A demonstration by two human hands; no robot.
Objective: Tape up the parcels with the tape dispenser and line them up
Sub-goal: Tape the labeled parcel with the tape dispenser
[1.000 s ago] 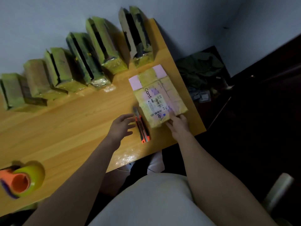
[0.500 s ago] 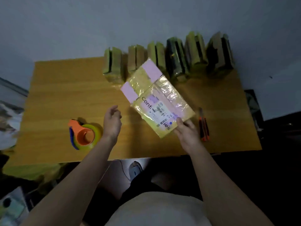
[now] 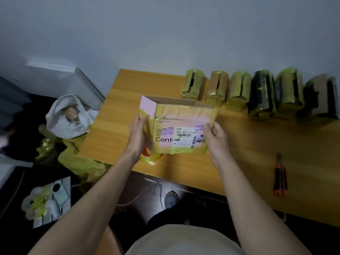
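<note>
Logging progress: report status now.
Left hand and right hand grip parcel sides, open top. Tape dispenser partly hidden beneath. Six parcels lined by wall.

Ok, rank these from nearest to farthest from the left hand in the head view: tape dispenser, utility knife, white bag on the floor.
From the left hand:
1. Tape dispenser, just below it, partly hidden behind the wrist and the parcel.
2. White bag, off the table's left side.
3. Utility knife, far across on the right.

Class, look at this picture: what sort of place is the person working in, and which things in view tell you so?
Probably a home packing corner, not a warehouse: a small wooden desk against a plain wall, taped parcels lined along it, and a bag and wrapping scraps on the floor.
</note>
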